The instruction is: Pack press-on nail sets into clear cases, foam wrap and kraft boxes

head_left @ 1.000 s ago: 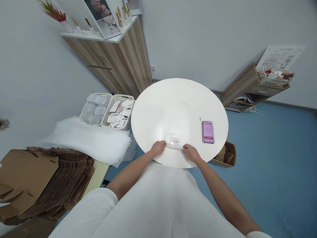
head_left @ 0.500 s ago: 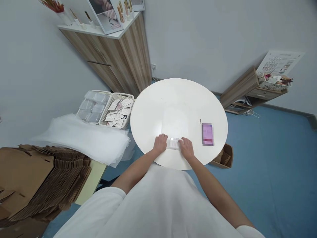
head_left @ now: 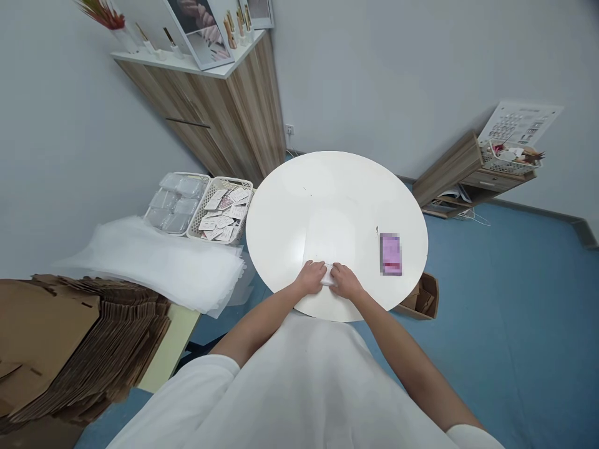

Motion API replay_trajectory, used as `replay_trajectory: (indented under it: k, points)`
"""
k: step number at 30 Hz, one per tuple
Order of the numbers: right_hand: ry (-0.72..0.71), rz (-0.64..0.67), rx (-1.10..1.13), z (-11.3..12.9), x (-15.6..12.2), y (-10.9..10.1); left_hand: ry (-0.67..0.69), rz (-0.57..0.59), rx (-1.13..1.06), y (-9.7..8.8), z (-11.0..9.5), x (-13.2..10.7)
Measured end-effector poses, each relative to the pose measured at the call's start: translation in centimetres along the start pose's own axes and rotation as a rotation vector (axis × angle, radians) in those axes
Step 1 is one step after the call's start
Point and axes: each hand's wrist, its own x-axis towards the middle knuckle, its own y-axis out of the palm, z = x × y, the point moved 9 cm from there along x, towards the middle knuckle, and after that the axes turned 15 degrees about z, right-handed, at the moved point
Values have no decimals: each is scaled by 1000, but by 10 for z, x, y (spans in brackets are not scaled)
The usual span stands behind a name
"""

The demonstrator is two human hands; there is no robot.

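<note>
White packet (head_left: 328,280): placed on the near part of the round white tabletop (head_left: 276,218), between the two hands; its near edge is laid side to side, but its ends are covered, so its long axis cannot be confirmed.
White sheet (head_left: 330,227): spread flat beyond the packet, its long axis pointed away from the body.
Grip: fingers of the left hand (head_left: 311,278) and right hand (head_left: 345,280) are bent against the packet; whether it is clamped or only pressed cannot be told.
Left perforated basket (head_left: 206,179): filled with clear plastic boxes (head_left: 175,202).
Neighbouring perforated basket (head_left: 247,184): heaped with printed cards (head_left: 223,215).
Cardboard box (head_left: 433,310): filled with brown cardboard pieces (head_left: 423,299).
</note>
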Motion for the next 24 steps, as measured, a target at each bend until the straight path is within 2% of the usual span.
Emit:
replay_trajectory:
  k: [6,8,11,15,19,24]
  points:
    - [-26,157,159,15,-26,15,38,157,-35,16,-4,-20]
    - [-11,143,195,14,-30,12,13,166,-52,15,-1,-21]
    - [9,91,261,7,-25,1,-24,127,-69,3,4,-15]
    - [70,54,344,-11,-12,-14,-115,139,-150,-11,22,0]
    - [160,157,437,-25,0,-9,-179,218,-263,-6,43,9]
    - [284,118,494,-37,1,-1,-252,153,-315,2,63,12]
